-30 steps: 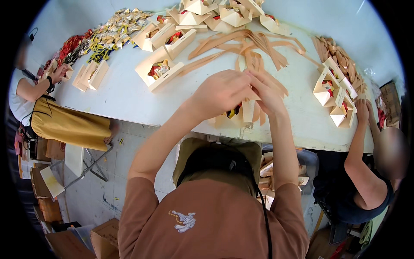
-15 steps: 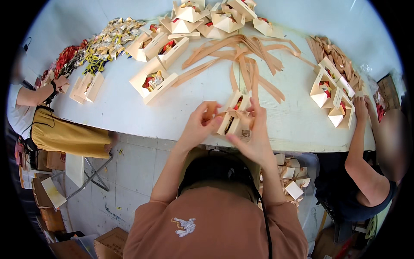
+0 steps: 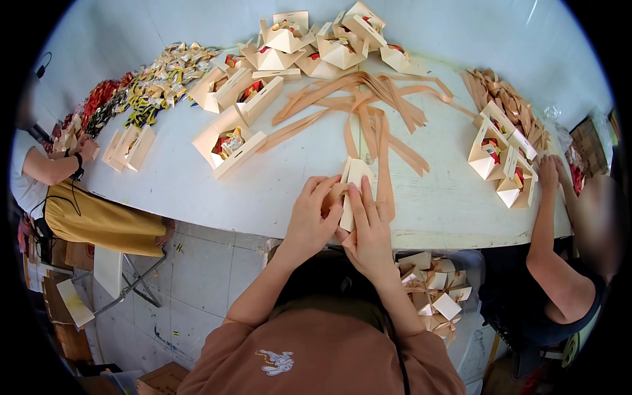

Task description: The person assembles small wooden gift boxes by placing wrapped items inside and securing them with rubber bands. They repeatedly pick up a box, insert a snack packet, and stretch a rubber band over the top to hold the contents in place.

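A small cream cardboard box (image 3: pixel 356 170) stands at the table's near edge, its top panels now closed together. My left hand (image 3: pixel 315 214) is curled against its left side, and a tan ribbon piece (image 3: pixel 338 192) shows by the fingertips. On the other side, my right hand (image 3: pixel 370 230) presses its long fingers flat along the panel, gripping the box with the thumb. The hands hide most of the lower box. Just beyond lie long tan ribbons (image 3: pixel 368 125), spread across the table. An open filled box (image 3: pixel 228 145) sits to the left.
More filled boxes (image 3: pixel 283 43) pile up at the back of the white table (image 3: pixel 263 191). Wrapped packets (image 3: pixel 174 69) heap at far left; ribbon bundles (image 3: pixel 507 99) lie at right. A bin of tied boxes (image 3: pixel 438 289) stands below the edge. Co-workers sit on both sides.
The box has come nearer to me, and its spread top panels are now pressed together. My right hand has moved from the ribbon onto the box's side.
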Motion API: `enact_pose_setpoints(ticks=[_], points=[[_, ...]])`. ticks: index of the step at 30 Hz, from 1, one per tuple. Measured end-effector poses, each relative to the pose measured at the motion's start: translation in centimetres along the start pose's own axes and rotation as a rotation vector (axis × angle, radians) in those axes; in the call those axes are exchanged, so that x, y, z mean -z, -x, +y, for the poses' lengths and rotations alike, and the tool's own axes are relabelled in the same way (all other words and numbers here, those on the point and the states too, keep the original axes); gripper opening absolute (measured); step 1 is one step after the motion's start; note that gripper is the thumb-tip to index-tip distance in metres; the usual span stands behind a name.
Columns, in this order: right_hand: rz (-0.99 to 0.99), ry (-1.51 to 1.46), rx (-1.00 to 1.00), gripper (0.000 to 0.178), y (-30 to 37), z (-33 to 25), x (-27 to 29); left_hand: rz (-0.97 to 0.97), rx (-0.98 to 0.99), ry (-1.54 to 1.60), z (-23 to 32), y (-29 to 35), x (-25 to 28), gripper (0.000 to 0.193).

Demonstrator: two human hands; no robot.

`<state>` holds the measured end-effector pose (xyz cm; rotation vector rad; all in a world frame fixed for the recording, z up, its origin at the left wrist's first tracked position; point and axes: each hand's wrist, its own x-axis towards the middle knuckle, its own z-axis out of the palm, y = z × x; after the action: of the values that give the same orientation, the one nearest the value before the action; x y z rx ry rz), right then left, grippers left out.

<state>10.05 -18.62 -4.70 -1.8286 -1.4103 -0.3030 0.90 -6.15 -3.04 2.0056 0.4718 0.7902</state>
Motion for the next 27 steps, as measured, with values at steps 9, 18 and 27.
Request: enact_pose_setpoints(ticks=[9,18,27], points=[[-0.193,0.358,0.148,0.073,-0.6,1.1,0.1,0.008,0.012,-0.068,2.1,0.6,0.2,0.039],[-0.374,-0.490,-0.130,0.074,-2.3,2.6,4.6,-0.089,0.006,0.129,-1.6,0.3,0.5,0.030],[-0.038,-0.025,-0.019,0.019,-2.1,6.8,2.5,-0.075,0.268,0.108,-3.6,0.6,2.3,0.012]])
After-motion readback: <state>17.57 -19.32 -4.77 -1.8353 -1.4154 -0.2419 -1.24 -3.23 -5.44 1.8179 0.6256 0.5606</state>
